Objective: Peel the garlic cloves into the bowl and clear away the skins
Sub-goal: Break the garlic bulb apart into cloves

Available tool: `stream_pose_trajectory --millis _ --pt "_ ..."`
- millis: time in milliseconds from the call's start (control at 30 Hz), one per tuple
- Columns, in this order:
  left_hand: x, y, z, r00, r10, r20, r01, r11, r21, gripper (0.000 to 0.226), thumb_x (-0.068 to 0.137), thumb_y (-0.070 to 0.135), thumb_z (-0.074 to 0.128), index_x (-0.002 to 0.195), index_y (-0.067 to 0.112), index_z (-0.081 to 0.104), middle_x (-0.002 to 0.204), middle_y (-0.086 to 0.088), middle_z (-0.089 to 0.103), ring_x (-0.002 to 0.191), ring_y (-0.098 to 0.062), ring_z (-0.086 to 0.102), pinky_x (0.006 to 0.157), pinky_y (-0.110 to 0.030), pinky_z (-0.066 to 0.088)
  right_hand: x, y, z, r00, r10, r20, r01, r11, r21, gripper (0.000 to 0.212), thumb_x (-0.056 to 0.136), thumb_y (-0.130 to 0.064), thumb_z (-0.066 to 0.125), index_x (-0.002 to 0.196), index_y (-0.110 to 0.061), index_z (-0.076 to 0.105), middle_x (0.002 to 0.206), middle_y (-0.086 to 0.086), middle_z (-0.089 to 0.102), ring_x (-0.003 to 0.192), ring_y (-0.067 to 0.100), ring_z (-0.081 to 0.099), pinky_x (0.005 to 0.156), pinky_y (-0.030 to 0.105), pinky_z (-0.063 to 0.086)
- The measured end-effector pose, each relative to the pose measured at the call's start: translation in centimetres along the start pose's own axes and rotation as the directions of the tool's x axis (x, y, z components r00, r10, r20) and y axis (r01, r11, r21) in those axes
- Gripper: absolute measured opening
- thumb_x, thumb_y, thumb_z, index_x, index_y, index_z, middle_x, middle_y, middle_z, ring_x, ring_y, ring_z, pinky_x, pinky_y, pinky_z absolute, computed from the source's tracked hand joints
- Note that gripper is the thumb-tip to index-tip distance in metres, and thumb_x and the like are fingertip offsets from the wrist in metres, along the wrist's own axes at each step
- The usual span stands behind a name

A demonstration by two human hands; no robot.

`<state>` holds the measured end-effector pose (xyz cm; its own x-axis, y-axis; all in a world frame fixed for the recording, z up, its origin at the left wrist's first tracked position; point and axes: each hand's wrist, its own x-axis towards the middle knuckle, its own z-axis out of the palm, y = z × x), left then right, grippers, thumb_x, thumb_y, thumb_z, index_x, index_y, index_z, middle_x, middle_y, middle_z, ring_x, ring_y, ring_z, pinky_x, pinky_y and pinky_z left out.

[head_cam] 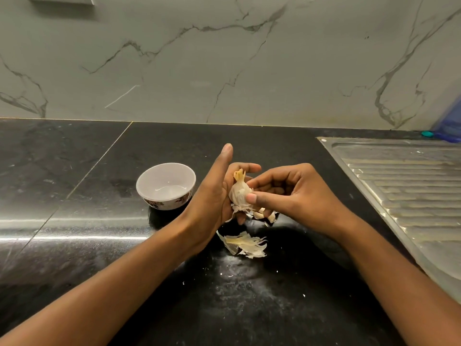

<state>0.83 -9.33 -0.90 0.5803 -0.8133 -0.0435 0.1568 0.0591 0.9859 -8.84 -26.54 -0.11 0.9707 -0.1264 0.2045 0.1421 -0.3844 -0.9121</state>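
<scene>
- Black polished stone counter (99,221) runs under both forearms, with white flecks scattered over it nearer the person.
- The garlic bulb (239,193) is held above the counter, stem tip pointing up, between the 2 hands.
- The left hand (214,196) cradles the bulb, its fingers curled round the far side and the thumb standing straight up.
- The right hand (294,193) pinches the bulb's near side, the thumb (252,198) pressed on the papery skin and the fingers bent in behind it.
- A few loose cloves (264,215) lie on the counter just below the hands.
- A pile of torn skins (245,243) lies nearer the person, apart from the cloves.
- The white bowl (154,178), patterned on its outside, stands upright just left of the left hand.
- A steel drainboard (404,186) is set into the counter at right.
- A veined marble wall (224,58) rises behind.
</scene>
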Motion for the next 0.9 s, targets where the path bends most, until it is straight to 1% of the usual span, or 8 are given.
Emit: stream_pose_trajectory --millis 133,200,300,400,533,667,767,900 --pt "0.1 -0.2 -0.1 1.0 0.013 0.004 -0.013 1.0 0.028 0.082 0.094 0.076 0.023 0.136 0.016 0.059 0.106 -0.011 0.076 0.084 -0.021 0.067 0.064 -0.038 0.045 0.0 0.0 0.2 1.0 -0.008 -0.004 0.008 1.0 0.009 0.02 0.087 -0.003 0.084 0.106 -0.006 0.081 0.096 0.005 0.083 0.086 0.023 0.081 0.078 0.031 0.065" --pt "0.1 -0.2 0.0 1.0 0.019 0.006 -0.019 0.999 0.031 0.082 0.095 0.077 0.023 0.136 0.015 0.059 0.105 -0.009 0.076 0.082 -0.02 0.066 0.064 -0.037 0.045 0.0 0.1 0.5 0.999 -0.016 -0.029 0.016 1.0 -0.019 0.018 0.086 -0.001 0.084 0.103 -0.006 0.081 0.093 0.004 0.082 0.084 0.022 0.081 0.078 0.03 0.065" --pt "0.1 -0.4 0.2 0.999 0.03 0.01 -0.031 0.999 0.037 0.081 0.099 0.076 0.02 0.135 0.015 0.059 0.106 -0.018 0.07 0.083 -0.023 0.06 0.062 -0.036 0.042 0.0 0.2 1.0 0.996 -0.04 -0.081 0.035 0.997 -0.061 0.013 0.084 -0.001 0.084 0.094 -0.008 0.081 0.087 0.004 0.081 0.078 0.023 0.079 0.076 0.035 0.066" --pt "0.2 -0.4 0.1 0.999 0.036 0.002 -0.036 0.998 0.046 0.079 0.1 0.076 0.021 0.135 0.017 0.06 0.116 -0.031 0.066 0.088 -0.029 0.058 0.063 -0.037 0.041 0.0 0.2 1.1 0.995 -0.063 -0.082 0.06 0.997 -0.039 0.012 0.085 0.0 0.084 0.094 -0.006 0.08 0.087 0.006 0.08 0.079 0.026 0.079 0.077 0.038 0.067" --pt "0.3 -0.3 -0.1 0.999 0.031 -0.038 -0.034 0.996 -0.081 0.074 0.101 0.068 0.029 0.133 0.009 0.059 0.103 -0.022 0.065 0.082 -0.028 0.058 0.06 -0.037 0.043 0.3 0.1 0.2 0.994 -0.042 -0.105 0.05 0.995 0.081 0.013 0.087 0.005 0.079 0.099 0.0 0.079 0.09 0.013 0.081 0.081 0.03 0.079 0.077 0.036 0.066" --pt "0.2 -0.3 -0.3 0.99 0.053 -0.134 -0.077 0.98 -0.182 0.056 0.099 0.05 0.049 0.126 0.004 0.064 0.106 -0.017 0.055 0.077 -0.023 0.055 0.062 -0.039 0.046 0.6 0.2 -1.4 0.983 -0.001 -0.186 0.021 0.995 0.103 0.015 0.09 0.004 0.075 0.103 -0.003 0.079 0.092 0.013 0.081 0.08 0.028 0.078 0.072 0.033 0.066" --pt "0.3 -0.4 -0.4 0.982 0.082 -0.173 -0.119 0.968 -0.221 0.045 0.087 0.032 0.053 0.12 0.003 0.063 0.107 -0.016 0.051 0.076 -0.022 0.055 0.062 -0.039 0.05 0.8 0.7 -2.5 0.976 0.038 -0.213 -0.038 0.999 0.002 0.017 0.091 0.002 0.076 0.104 -0.008 0.081 0.089 0.012 0.081 0.076 0.023 0.077 0.067 0.031 0.064" --pt "0.3 -0.4 -0.3 0.984 0.071 -0.164 -0.111 0.963 -0.246 0.044 0.08 0.029 0.051 0.116 0.005 0.059 0.103 -0.015 0.048 0.074 -0.021 0.055 0.062 -0.04 0.05 0.9 1.5 -3.0 0.977 0.104 -0.186 -0.137 0.975 -0.177 0.016 0.089 -0.009 0.083 0.102 -0.016 0.084 0.084 0.003 0.081 0.072 0.011 0.075 0.063 0.023 0.058"
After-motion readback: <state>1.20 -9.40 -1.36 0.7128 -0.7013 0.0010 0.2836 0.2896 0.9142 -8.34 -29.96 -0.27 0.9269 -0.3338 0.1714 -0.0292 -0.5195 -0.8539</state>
